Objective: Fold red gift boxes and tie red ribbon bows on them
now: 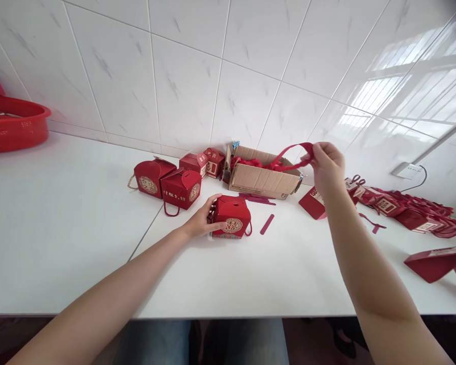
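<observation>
My left hand (204, 220) is closed around the left side of a red gift box (232, 215), which stands upright on the white table. Gold lettering in a round pattern marks its front, and a red cord handle hangs at its right side. Raised over the right end of a cardboard box (258, 180), my right hand (329, 159) pinches a red ribbon (294, 147). The ribbon curves down to more red ribbons (247, 162) inside that cardboard box. Dark red strips (256, 198) lie just in front of it, and a single strip (267, 224) lies beside the gift box.
Several red gift boxes (182, 187) stand at the left of the cardboard box. Flattened and part-folded red boxes (418, 213) are piled at the right. A red plastic basket (17, 126) sits far left. A tiled wall (186, 86) rises behind the table (79, 213).
</observation>
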A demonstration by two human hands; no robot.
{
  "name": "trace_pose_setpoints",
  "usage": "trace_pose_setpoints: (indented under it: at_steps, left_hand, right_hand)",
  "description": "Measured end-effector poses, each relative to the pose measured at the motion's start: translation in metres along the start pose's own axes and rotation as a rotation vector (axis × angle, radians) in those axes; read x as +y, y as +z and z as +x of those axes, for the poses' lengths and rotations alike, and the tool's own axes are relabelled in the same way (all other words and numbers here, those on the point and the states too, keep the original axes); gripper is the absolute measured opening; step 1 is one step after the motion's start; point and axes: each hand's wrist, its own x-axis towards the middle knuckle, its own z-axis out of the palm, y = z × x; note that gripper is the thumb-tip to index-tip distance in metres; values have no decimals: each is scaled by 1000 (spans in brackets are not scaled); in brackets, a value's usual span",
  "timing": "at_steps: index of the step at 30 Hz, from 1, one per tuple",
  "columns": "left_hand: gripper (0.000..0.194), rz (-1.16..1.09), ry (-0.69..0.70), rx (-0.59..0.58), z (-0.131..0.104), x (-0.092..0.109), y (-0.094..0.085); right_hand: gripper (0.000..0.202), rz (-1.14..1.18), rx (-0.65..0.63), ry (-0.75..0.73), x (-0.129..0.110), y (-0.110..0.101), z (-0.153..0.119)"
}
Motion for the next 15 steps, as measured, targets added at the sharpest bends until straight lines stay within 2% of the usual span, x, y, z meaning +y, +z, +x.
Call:
trace_pose_setpoints:
  at_steps: [2, 4, 6, 8, 9, 11, 15]
  left_hand:
    - [87, 6, 12, 6, 1, -2, 0]
    - [87, 8, 16, 12, 2, -3, 0]
    - [88, 11, 14, 14, 3, -3, 1]
    - [88, 12, 19, 15, 4, -2, 1]
    - [88, 11, 23, 15, 5, -2, 1]
    - [87, 11, 30, 12, 6, -2, 1]
    - [88, -2, 32, 6, 6, -1, 2]
  right_hand:
    - [23, 24, -58, 40, -6, -22, -32]
    - [27, -72, -181, 147, 4, -39, -70]
    - [26, -362, -469, 290, 25, -51, -109]
    - [17, -711, -663, 316, 48, -60, -144]
    - [14, -761, -683, 329, 57, -64, -157]
    - [20, -844, -704, 309, 66, -70, -176]
    - [40, -808, -724, 166, 55, -68, -184]
